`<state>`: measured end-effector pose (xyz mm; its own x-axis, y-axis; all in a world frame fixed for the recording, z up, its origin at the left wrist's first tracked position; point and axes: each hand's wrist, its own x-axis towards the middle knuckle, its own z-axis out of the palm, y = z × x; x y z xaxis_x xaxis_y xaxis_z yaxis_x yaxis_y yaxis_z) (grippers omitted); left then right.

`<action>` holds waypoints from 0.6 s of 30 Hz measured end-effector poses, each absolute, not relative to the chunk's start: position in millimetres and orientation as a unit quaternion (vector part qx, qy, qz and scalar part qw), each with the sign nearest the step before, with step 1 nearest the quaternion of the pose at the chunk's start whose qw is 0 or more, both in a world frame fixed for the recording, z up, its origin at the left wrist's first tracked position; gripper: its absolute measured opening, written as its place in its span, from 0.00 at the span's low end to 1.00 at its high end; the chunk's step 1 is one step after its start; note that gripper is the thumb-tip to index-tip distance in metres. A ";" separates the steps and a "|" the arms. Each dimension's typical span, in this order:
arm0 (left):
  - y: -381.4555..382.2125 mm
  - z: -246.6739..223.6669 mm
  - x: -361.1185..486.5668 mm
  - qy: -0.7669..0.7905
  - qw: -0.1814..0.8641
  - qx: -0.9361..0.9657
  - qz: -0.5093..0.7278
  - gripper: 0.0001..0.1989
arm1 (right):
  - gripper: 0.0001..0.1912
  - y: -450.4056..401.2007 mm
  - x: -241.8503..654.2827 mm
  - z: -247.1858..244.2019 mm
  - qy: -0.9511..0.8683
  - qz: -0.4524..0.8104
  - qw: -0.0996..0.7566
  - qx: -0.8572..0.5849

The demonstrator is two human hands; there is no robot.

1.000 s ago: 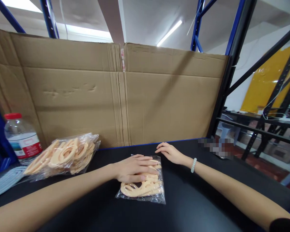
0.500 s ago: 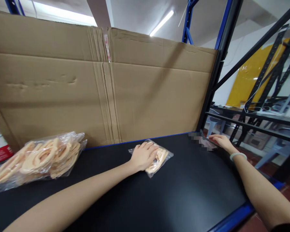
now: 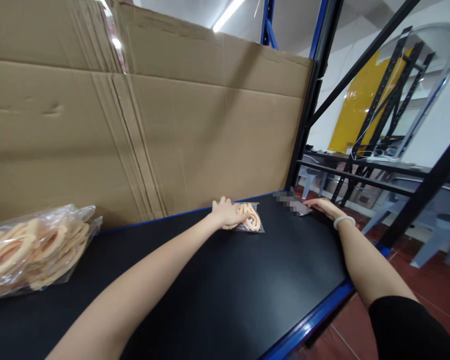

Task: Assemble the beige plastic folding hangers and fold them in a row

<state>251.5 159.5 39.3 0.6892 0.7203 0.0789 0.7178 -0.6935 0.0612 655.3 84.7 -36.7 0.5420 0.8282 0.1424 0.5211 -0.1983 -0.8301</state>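
Observation:
My left hand (image 3: 227,212) is over a small clear plastic bag (image 3: 253,220) of beige ring-shaped pieces near the back edge of the black tabletop. Its fingers reach over the far side and the thumb lies across the bag, gripping it; the hand hides the bag's left part. Further right, my right hand (image 3: 323,206), with a pale bead bracelet at the wrist, has its fingers closed at the near right edge of a flat grey rectangular thing (image 3: 302,208). That thing is partly pixelated, and I cannot make out its kind.
A larger clear bag (image 3: 41,250) of similar beige pieces lies on the left of the black tabletop (image 3: 225,300). A cardboard wall (image 3: 217,130) stands along the back. A black post (image 3: 303,115) rises at the back right corner. Pale blue stools (image 3: 431,225) stand beyond the blue right edge.
My left hand has shifted the small bag toward the back edge and turned it. My right hand stays by the flat thing. The view has swung right, and the red-and-white container has left it.

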 end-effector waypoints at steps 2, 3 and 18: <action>170.1 40.0 236.9 0.340 0.023 0.939 0.039 0.36 | 0.16 83.9 654.1 -35.3 -0.440 0.213 0.431 -0.758; 175.2 39.4 229.4 0.316 0.030 0.948 0.035 0.37 | 0.15 83.2 653.3 -34.3 -0.438 0.229 0.424 -0.759; 177.2 15.9 197.0 0.261 0.033 0.959 0.104 0.39 | 0.16 82.0 655.8 -33.5 -0.476 0.229 0.393 -0.753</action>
